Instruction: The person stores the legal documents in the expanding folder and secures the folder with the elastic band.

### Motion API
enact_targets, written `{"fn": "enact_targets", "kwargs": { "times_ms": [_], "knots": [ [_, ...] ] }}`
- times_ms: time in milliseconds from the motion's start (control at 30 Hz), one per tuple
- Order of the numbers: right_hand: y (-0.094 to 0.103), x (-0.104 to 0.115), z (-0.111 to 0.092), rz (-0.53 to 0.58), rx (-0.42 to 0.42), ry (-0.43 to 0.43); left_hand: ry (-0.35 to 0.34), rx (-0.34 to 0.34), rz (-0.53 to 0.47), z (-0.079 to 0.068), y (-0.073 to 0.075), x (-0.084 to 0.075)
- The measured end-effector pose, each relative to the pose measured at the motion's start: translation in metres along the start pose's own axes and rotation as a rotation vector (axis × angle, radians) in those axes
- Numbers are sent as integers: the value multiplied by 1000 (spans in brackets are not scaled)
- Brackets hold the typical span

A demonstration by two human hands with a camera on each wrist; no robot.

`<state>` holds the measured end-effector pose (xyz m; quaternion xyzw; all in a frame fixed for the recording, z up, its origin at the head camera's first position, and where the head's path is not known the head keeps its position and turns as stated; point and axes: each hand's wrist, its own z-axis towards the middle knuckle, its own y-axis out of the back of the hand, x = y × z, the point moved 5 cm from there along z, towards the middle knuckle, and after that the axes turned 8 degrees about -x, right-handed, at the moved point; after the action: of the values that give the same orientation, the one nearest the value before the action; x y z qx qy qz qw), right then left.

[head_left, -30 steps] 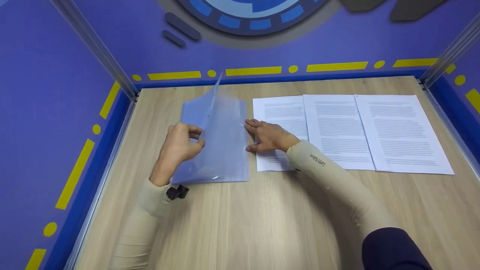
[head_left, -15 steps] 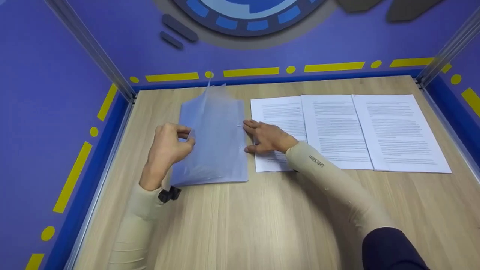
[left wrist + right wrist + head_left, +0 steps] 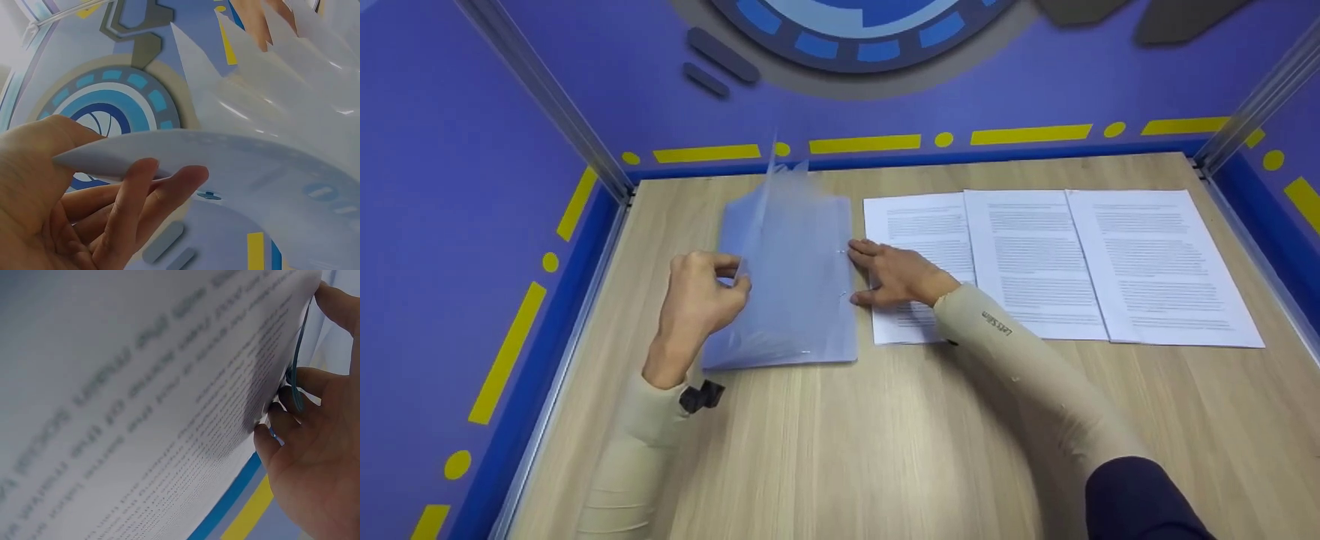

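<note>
A translucent bluish plastic folder (image 3: 840, 330) lies at centre-left on the table, with clear thin sleeves (image 3: 791, 240) standing partly raised, their top corners fanned apart. At its left side my left hand (image 3: 697, 292) pinches the edge of a clear plastic sleeve (image 3: 185, 149) between thumb and fingers; in the left wrist view the sleeve bows away to the right, more wavy sleeves (image 3: 270, 90) behind it. My right hand (image 3: 896, 274) rests with spread fingers at the folder's right edge, its palm over the leftmost printed sheet (image 3: 922, 214). That sheet's text fills much of the right wrist view.
Two more printed sheets, one in the middle (image 3: 1027, 240) and one at the right (image 3: 1162, 255), lie side by side, edges overlapping. Blue panels (image 3: 885, 105) close off the wooden table (image 3: 840, 450) at the back and both sides.
My left hand has moved left, drawing the raised sleeves over that way; their top corners now stand fanned apart. The right hand has stayed at the folder's right edge.
</note>
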<state>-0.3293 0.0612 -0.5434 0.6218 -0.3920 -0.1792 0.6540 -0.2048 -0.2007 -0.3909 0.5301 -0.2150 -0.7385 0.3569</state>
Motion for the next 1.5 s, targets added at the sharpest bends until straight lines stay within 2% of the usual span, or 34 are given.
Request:
{"fn": "enact_targets", "kwargs": {
  "times_ms": [400, 800, 1233, 1500],
  "knots": [
    [4, -3, -5, 53, 6, -2, -80, -14, -11, 2, -10, -1],
    [22, -3, -12, 86, -45, 10, -73, 4, -20, 6, -14, 0],
    [59, -25, -48, 37, -148, -12, -70, 1, -25, 4, -12, 2],
    [76, -52, -79, 44, -210, -96, -59, 9, -31, -3, -11, 3]
  ]
}}
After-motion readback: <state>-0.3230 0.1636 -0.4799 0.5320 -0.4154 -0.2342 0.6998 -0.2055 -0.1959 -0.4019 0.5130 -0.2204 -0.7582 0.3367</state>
